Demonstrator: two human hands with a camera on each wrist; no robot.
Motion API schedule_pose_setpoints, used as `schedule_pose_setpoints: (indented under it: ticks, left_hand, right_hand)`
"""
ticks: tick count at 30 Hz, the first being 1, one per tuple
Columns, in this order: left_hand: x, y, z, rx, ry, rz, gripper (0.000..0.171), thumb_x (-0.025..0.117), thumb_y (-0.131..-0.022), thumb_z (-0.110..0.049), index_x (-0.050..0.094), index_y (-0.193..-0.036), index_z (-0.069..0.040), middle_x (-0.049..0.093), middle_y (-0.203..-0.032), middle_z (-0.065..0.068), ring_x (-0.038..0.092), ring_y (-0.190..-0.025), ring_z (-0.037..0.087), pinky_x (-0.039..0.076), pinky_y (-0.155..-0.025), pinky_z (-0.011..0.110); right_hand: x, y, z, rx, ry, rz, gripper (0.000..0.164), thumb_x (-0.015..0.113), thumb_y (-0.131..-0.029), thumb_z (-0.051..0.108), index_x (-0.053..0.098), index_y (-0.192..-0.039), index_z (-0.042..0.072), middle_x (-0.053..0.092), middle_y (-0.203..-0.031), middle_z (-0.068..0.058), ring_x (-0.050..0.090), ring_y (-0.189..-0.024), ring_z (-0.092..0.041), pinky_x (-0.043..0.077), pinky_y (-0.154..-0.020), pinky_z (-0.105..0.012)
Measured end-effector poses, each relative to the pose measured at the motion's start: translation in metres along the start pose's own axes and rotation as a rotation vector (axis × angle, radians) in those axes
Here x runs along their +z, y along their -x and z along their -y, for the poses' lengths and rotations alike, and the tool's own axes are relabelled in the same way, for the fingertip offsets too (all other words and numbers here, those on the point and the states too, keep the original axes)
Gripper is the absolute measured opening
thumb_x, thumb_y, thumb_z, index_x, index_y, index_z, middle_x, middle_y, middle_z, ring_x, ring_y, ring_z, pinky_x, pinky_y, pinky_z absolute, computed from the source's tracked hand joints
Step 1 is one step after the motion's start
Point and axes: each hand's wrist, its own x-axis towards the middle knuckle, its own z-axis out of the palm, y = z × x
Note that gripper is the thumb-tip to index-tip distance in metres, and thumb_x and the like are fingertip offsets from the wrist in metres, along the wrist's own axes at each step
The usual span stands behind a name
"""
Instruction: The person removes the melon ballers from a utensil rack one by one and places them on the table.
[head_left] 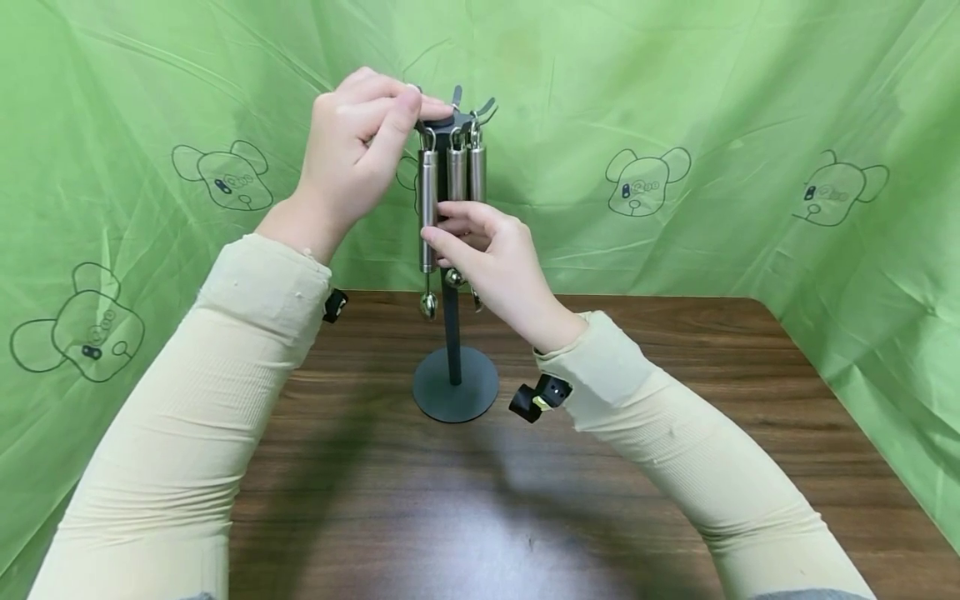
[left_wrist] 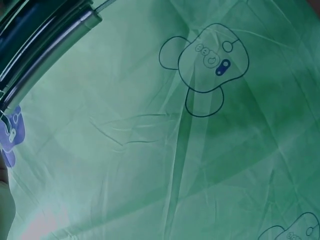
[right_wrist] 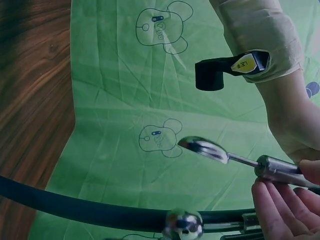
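Observation:
A dark metal utensil stand [head_left: 452, 325] stands upright on the table, hooks spreading from its top. My left hand [head_left: 352, 154] is at that top, its fingers stretched across the hub and its thumb beside a front hook. On the front-left hook hangs a steel spoon [head_left: 428, 200], its bowl [right_wrist: 205, 149] pointing down. Below the left hand, my right hand [head_left: 498, 250] pinches the spoon's handle [right_wrist: 280, 170] between thumb and fingers. Two more steel-handled utensils hang close behind; one shows a round shiny end [head_left: 454, 277], and the right hand partly hides both.
Wood-grain table [head_left: 600, 500] lies under the stand's round base [head_left: 456, 408]. Green cloth [head_left: 555, 67] printed with cartoon heads hangs behind and at both sides. Small black cameras are strapped to both wrists, the right one [head_left: 543, 393] beside the stand.

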Motion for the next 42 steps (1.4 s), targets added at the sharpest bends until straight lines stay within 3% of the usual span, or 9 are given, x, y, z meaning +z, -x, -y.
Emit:
schedule_pose_setpoints:
  ticks: [8,15,18,30,35,42]
  left_hand:
    - [-0.002,-0.003,0.001,-0.018,-0.039,0.013,0.038,0.041,-0.101,-0.012,0.078,-0.098,-0.003,0.077,-0.092,0.015,0.051,-0.076,-0.001,0.041,-0.075,0.020]
    - [0.000,-0.002,0.000,-0.050,-0.014,0.004,0.042,0.037,-0.099,-0.014,0.077,-0.097,-0.002,0.077,-0.095,0.015,0.060,-0.078,0.021,0.042,-0.076,0.019]
    - [0.001,0.000,0.001,-0.051,-0.011,0.000,0.039,0.040,-0.098,-0.014,0.076,-0.097,0.000,0.076,-0.097,0.016,0.062,-0.080,0.025,0.042,-0.076,0.020]
    - [-0.004,0.001,0.001,0.046,-0.029,0.050,0.024,0.054,-0.097,-0.011,0.075,-0.101,0.001,0.076,-0.100,0.016,0.068,-0.091,0.030,0.048,-0.086,0.026]
    - [-0.003,0.002,0.001,0.102,-0.050,0.028,0.019,0.061,-0.094,-0.011,0.076,-0.101,0.000,0.076,-0.100,0.014,0.062,-0.089,0.030,0.043,-0.084,0.024]
    - [-0.002,0.001,0.001,0.108,-0.091,-0.002,0.017,0.065,-0.093,-0.012,0.077,-0.099,-0.001,0.076,-0.100,0.013,0.063,-0.091,0.030,0.044,-0.087,0.026]
  right_hand:
    - [-0.001,0.001,0.003,-0.010,-0.038,0.011,0.031,0.069,-0.090,0.009,0.065,-0.119,-0.001,0.072,-0.099,-0.016,0.067,-0.073,-0.014,0.061,-0.072,-0.034]
    - [-0.002,0.004,0.007,-0.008,-0.060,0.016,0.029,0.069,-0.088,0.007,0.066,-0.116,-0.001,0.071,-0.097,-0.013,0.067,-0.074,-0.013,0.061,-0.071,-0.035]
    - [-0.004,0.005,0.010,-0.027,-0.061,0.020,0.028,0.069,-0.088,0.007,0.066,-0.114,-0.002,0.071,-0.095,-0.013,0.067,-0.073,-0.013,0.061,-0.071,-0.035]
    - [-0.016,0.015,0.029,-0.093,-0.090,0.073,0.025,0.069,-0.088,0.002,0.065,-0.111,-0.004,0.071,-0.089,-0.012,0.068,-0.073,-0.015,0.061,-0.070,-0.040]
    - [-0.027,0.028,0.032,-0.125,-0.071,0.033,0.025,0.069,-0.087,0.001,0.067,-0.111,-0.004,0.071,-0.087,-0.009,0.068,-0.070,-0.017,0.060,-0.068,-0.040]
    - [-0.044,0.043,0.025,-0.148,-0.080,-0.034,0.025,0.069,-0.085,-0.001,0.067,-0.110,-0.005,0.072,-0.084,-0.004,0.067,-0.068,-0.018,0.060,-0.066,-0.038]
